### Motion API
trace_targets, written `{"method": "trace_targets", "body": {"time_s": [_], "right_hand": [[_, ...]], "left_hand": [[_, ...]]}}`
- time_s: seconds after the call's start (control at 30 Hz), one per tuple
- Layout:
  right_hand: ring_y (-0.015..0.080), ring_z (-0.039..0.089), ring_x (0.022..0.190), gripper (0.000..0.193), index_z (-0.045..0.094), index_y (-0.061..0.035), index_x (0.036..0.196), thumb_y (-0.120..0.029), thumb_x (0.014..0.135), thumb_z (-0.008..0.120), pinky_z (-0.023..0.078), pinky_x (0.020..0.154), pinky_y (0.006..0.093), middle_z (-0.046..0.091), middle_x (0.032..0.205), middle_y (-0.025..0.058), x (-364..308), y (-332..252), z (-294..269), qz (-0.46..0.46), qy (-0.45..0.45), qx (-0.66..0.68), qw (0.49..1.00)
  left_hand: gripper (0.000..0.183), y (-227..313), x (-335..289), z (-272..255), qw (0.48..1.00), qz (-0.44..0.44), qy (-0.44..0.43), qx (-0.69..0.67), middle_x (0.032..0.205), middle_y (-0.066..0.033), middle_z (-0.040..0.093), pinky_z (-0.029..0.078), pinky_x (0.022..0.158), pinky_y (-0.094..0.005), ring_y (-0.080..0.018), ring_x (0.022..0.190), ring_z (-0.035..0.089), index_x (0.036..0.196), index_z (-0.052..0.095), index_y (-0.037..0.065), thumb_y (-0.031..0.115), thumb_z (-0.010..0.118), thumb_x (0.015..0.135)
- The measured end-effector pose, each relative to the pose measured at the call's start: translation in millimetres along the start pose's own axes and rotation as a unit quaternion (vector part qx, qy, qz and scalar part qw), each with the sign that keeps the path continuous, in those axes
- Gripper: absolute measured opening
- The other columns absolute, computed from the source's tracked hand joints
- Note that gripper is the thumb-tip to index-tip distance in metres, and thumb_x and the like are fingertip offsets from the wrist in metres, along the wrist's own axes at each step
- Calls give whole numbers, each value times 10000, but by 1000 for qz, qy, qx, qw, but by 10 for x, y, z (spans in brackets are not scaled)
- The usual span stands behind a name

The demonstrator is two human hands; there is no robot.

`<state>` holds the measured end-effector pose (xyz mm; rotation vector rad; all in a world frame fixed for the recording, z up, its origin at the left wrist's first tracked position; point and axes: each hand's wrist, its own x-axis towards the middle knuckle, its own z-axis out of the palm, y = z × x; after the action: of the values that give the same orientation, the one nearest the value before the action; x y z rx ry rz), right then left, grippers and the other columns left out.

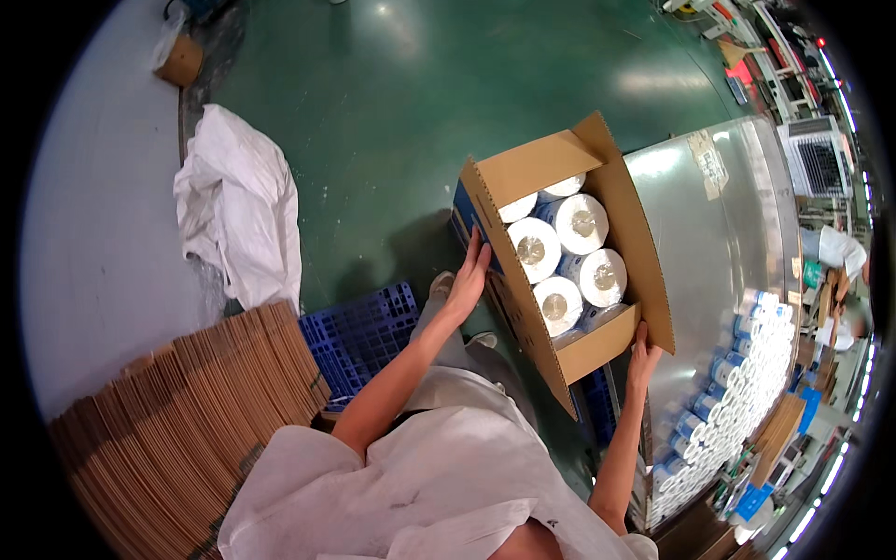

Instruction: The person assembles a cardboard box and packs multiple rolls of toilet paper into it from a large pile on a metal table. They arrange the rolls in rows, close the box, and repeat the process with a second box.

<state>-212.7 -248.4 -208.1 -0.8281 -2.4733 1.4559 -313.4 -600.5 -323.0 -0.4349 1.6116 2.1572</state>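
Between my two hands is an open cardboard box [586,366], its flaps standing up and its outside partly blue. Inside it stand several white paper rolls [581,224] in clear wrap, their round ends facing up. My left hand [469,275] presses against the box's left side, fingers laid along the blue wall. At the near right corner, my right hand [642,357] grips the box, its fingers partly hidden beneath or behind the cardboard. The box is held over the green floor, close to the metal table's left edge.
A metal table [691,271] on the right bears many wrapped rolls [728,397]. To the left are stacked flat cardboard sheets [187,411], a blue plastic pallet [364,331] and a white cloth-covered heap [238,201]. Another person [835,250] is at the far right.
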Motion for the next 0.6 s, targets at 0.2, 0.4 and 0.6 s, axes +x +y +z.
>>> {"method": "trace_targets", "body": {"time_s": [0.2, 0.4, 0.6], "right_hand": [[176, 607, 1157, 423, 544, 9, 1383, -176, 1021, 659, 496, 986, 336, 629, 1304, 99, -194, 160, -253, -5, -50, 42, 998], [222, 628, 1186, 443, 541, -50, 1414, -159, 1000, 653, 482, 1039, 364, 656, 1312, 145, -1155, 862, -1103, 33, 67, 20, 997], [402, 688, 998, 371, 629, -80, 1212, -341, 949, 657, 564, 863, 447, 713, 1111, 185, -2507, 1819, -1233, 120, 68, -73, 988]], "left_hand": [[664, 178, 6, -161, 997, 54, 20, 43, 1648, -189, 326, 230, 1229, -335, -288, 1527, 306, 1592, 283, -9, 394, 448, 1091], [489, 309, 112, 28, 983, 137, 55, 104, 1366, -159, 557, 472, 1040, -441, -284, 1249, 546, 1417, 528, 42, 388, 455, 1078], [497, -1586, 220, -1179, 992, -39, -115, -47, 1259, -179, 663, 576, 930, -446, -279, 1106, 667, 1367, 533, -14, 366, 504, 1048]]}}
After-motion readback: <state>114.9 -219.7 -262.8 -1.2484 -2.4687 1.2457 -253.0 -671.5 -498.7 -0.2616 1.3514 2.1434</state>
